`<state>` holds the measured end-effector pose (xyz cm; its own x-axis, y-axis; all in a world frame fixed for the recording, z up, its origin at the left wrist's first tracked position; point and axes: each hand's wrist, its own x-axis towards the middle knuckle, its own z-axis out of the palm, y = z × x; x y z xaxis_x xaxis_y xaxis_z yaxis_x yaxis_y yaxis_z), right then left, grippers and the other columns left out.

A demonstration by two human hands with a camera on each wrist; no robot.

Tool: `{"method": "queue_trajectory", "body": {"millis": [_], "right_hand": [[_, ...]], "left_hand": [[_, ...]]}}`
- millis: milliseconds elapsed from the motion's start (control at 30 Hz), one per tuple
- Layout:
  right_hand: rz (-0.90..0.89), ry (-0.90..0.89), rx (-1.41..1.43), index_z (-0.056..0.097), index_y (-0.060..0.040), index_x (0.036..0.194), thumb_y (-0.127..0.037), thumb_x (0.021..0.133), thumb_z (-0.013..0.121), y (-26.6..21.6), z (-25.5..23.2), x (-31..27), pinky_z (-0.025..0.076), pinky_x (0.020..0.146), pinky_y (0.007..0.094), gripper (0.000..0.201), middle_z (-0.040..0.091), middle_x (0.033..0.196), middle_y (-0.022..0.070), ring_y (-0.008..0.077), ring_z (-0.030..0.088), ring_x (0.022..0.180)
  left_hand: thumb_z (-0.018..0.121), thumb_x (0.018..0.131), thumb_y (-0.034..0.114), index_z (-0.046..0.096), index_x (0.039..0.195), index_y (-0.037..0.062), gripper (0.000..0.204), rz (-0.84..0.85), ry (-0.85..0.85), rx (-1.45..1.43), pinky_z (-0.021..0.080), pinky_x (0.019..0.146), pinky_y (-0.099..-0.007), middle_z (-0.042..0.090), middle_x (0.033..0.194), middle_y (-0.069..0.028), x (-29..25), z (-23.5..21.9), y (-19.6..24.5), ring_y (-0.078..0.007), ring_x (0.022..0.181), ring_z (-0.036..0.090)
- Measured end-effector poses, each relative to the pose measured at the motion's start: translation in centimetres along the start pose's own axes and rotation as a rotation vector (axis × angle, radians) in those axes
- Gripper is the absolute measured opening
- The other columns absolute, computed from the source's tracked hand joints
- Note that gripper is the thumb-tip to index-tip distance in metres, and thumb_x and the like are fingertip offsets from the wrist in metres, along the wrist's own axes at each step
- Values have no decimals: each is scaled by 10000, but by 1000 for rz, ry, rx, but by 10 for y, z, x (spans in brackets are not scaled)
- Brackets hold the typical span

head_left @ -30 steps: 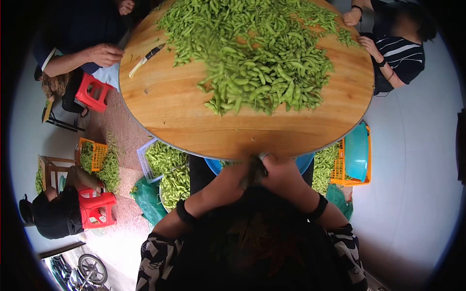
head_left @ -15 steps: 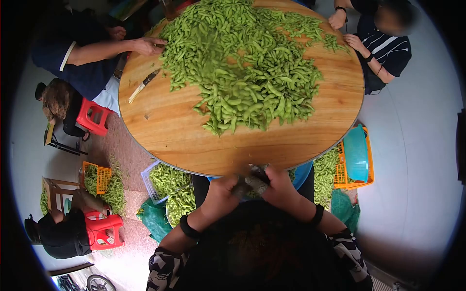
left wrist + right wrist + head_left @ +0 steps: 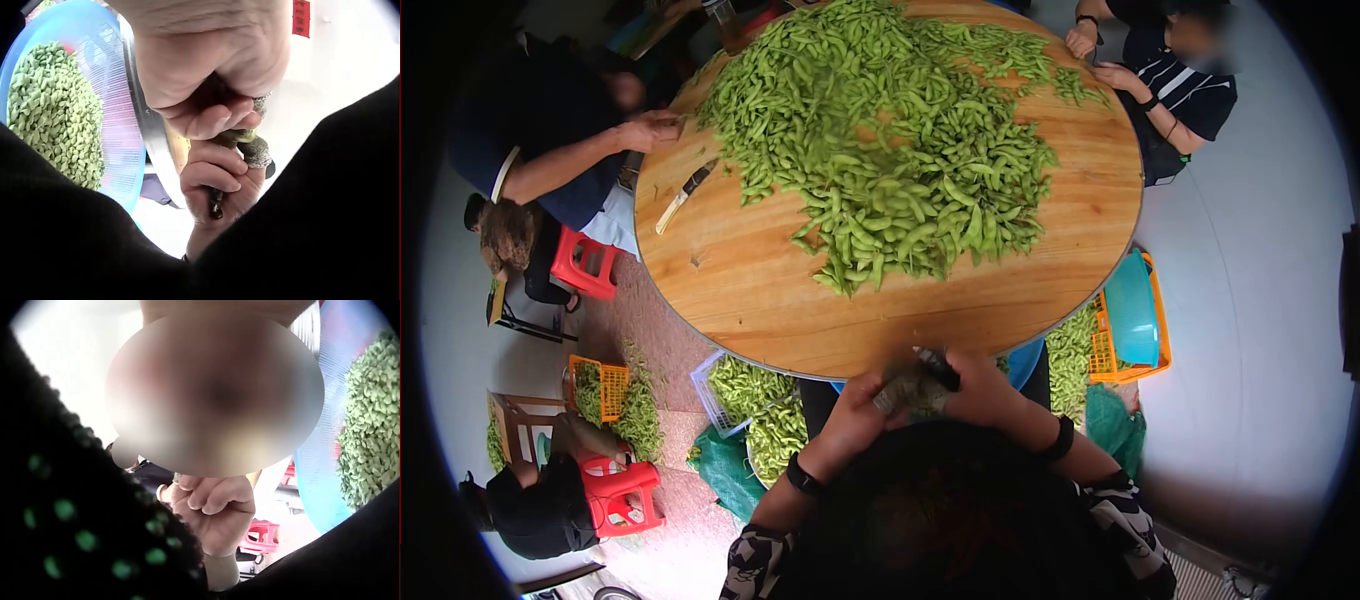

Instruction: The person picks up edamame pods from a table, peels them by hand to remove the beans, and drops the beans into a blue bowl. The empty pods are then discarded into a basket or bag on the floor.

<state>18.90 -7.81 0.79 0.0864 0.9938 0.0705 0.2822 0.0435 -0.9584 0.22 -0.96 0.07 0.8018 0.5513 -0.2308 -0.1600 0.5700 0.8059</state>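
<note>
The round wooden table (image 3: 730, 300), smooth and with yellowish grain, carried a loose heap of curved, bumpy green pods (image 3: 830, 110). Below was a blue plastic sieve (image 3: 119, 119) with small perforations, holding smooth oval beans (image 3: 53, 115). Before the table's edge, the left hand (image 3: 855, 412) was nearly closed, pinching a yellow-green piece (image 3: 245, 135); the right hand (image 3: 990, 388) was curled around a slim dark object (image 3: 215, 206), whose kind I could not tell.

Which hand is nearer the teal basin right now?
Right. In the head view, the right hand lies left of the teal basin; the left hand is farther left, beyond the right hand.
</note>
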Motion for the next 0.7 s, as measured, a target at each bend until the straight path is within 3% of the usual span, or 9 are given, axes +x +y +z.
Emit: {"method": "queue_trajectory", "body": {"millis": [67,100,167,267,300,333,433,533,700], "right_hand": [[-124,-38,-437,590,-2,1036,-167,808,655,4,-1,-3,487,725,439,288,616,868,177,352,616,823],[-123,-34,-437,590,-2,1036,-167,808,655,1,-3,-2,487,725,439,288,616,868,177,352,616,823],[-224,10,-451,590,-10,1017,-132,807,632,-12,-8,-2,495,709,443,247,602,911,195,403,591,821],[-125,96,-495,591,-18,993,-82,777,626,-30,-26,33,507,693,433,228,599,956,172,380,611,829],[-232,187,-542,591,-21,987,-62,760,627,-22,-32,53,510,672,431,234,600,964,166,369,618,814],[-340,279,-587,591,-24,980,-42,743,629,-11,-37,73,512,652,429,242,601,971,159,358,626,800],[-348,333,-763,590,-27,980,-17,716,633,1,-43,115,513,636,424,268,605,955,163,349,632,760],[-316,273,-823,591,-31,970,-33,732,647,2,-44,119,515,644,424,244,612,948,162,352,631,743],[-368,136,-642,603,-39,994,-104,767,683,-14,-40,82,520,647,413,249,618,905,148,345,630,745]], "left_hand": [[578,927,79,610,860,52,79,111,228,491,383,519,-217,545,692,9,-11,-8,6,-63,577,469],[578,927,79,610,860,52,79,110,225,494,383,519,-217,545,692,9,-17,-13,12,-63,577,469],[600,887,27,624,843,32,51,369,408,629,430,567,-219,598,726,-1,-36,-30,26,-67,614,511],[669,847,25,641,835,18,32,408,743,810,464,605,-233,654,745,-22,-67,-68,39,-76,674,567],[715,823,76,640,830,16,96,436,857,958,475,601,-254,672,758,-61,-73,-85,39,-105,670,595],[752,799,144,633,854,13,185,314,954,1227,490,594,-298,667,760,-109,-80,-85,54,-178,659,627],[764,785,187,629,936,19,263,235,1277,1754,493,560,-373,637,736,-131,-87,-95,61,-291,632,627],[756,789,147,636,923,16,222,434,1213,1522,503,580,-373,655,768,-137,-72,-78,62,-292,655,642],[585,866,15,623,1022,3,161,648,595,1197,535,724,-352,680,889,-181,-3,-26,48,-300,815,686]]}}
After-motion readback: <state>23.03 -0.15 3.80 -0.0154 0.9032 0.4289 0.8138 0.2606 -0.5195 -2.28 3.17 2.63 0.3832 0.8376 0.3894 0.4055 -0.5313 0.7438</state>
